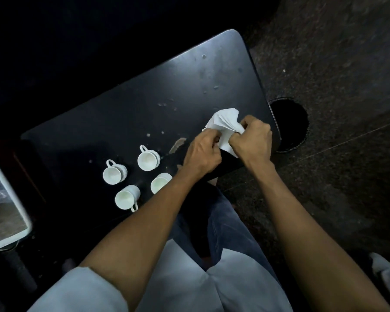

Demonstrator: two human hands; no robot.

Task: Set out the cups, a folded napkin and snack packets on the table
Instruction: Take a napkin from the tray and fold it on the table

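Several small white cups stand grouped on the dark table [126, 113]: one at the back [147, 160], one at the left [113, 173], one at the front [126, 198], and one [159, 183] partly hidden by my left forearm. A white napkin [225, 121] is held above the table's right front edge. My left hand [203, 154] pinches its left side and my right hand [252, 138] grips its right side, both with curled fingers. No snack packets are in view.
A round dark bin [289, 124] stands on the floor just right of the table. A pale tray or container [7, 210] juts in at the left edge. Speckled floor lies to the right. My legs are below the table edge.
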